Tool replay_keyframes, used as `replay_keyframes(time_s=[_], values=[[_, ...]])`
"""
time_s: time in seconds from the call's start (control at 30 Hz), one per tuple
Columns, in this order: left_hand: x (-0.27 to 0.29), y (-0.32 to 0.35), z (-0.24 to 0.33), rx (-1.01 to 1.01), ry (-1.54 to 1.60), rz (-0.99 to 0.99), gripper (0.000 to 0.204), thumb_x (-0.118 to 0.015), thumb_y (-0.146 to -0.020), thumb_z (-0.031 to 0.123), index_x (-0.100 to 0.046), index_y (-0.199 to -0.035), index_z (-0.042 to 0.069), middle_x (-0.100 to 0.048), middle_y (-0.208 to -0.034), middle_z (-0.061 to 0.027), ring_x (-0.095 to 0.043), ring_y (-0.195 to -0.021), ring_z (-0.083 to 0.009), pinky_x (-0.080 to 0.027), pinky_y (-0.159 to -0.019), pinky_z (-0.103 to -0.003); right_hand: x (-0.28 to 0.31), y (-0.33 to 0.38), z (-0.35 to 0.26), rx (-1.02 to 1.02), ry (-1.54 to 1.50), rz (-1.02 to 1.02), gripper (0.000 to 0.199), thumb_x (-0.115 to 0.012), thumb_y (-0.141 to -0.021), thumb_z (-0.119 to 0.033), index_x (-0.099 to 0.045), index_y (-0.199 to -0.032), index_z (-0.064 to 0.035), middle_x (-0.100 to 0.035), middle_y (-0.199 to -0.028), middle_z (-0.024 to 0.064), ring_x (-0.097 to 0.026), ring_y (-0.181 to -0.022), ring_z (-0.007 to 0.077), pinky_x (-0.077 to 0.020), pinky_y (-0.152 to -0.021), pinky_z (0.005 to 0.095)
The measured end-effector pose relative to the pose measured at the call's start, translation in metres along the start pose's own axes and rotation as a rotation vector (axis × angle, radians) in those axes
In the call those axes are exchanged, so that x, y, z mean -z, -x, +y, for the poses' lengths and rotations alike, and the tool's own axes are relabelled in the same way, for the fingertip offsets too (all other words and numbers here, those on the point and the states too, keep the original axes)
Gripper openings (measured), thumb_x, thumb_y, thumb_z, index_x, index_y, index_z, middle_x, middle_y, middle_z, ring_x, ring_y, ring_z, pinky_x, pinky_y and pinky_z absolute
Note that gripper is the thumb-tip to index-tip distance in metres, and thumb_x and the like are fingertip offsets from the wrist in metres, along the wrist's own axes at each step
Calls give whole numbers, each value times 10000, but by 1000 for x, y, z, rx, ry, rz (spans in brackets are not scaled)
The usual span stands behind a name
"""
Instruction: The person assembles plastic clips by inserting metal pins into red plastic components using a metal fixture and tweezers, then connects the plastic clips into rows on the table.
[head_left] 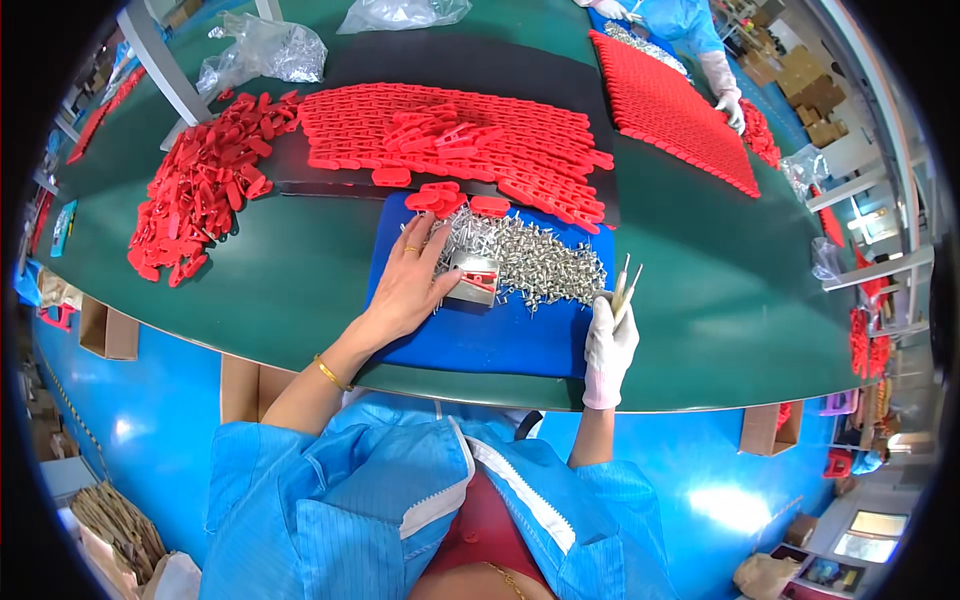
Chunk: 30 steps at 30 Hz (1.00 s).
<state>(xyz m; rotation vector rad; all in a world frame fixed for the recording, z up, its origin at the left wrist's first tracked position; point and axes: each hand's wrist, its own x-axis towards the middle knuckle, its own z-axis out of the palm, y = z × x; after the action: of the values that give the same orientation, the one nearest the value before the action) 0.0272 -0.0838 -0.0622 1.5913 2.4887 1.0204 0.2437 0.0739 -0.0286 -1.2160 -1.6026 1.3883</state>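
My bare left hand (405, 280) lies over the left part of a blue mat (440, 345), fingers stretched out and apart. Its fingertips reach the small silver metal parts near a few red plastic pieces (437, 199). The thumb touches the edge of a small metal block (478, 268), in which slim red parts (480, 279) show. In a white glove, my right hand (610, 345) is closed around tweezers (627, 285), tips pointing up and away, at the mat's right edge. Between the hands spreads a heap of small silver metal parts (550, 262).
Beyond the mat, red clip-like pieces stand in rows (450, 125) on a black board (450, 60). A loose pile of red pieces (205, 180) lies left. Clear plastic bags (270, 50) sit farther back. Across the green table (690, 320), a co-worker's gloved hand (733, 110) is beside another red array (680, 115).
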Motion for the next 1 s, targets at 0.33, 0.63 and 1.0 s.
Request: replay_keyframes(time_s=[0.33, 0.63, 1.0], values=[[4, -4, 20, -29, -187, 10, 484, -573, -861, 178, -466, -1318, 59, -352, -1423, -167, -321, -1315, -378, -272, -1082, -466, 0, 1, 5, 137, 104, 12, 206, -609, -900, -194, -642, -1012, -24, -618, -777, 26, -490, -636, 108, -411, -613, 234], [-20, -10, 81, -486, -26, 90, 144, -644, -768, 119, -613, -903, 82, -593, -961, -74, -545, -977, -271, -386, -895, -379, -2, 4, 8, 220, 130, 55, 236, -618, -895, -204, -631, -1029, -11, -641, -791, 43, -516, -634, 129, -436, -618, 253], [-52, -21, 101, -611, -354, -82, 84, -556, -781, 145, -549, -763, 64, -577, -798, -87, -524, -809, -225, -395, -796, -332, 0, 8, 15, 290, 173, 3, 167, -602, -899, -152, -639, -1003, -27, -601, -783, 13, -460, -651, 88, -393, -620, 215]])
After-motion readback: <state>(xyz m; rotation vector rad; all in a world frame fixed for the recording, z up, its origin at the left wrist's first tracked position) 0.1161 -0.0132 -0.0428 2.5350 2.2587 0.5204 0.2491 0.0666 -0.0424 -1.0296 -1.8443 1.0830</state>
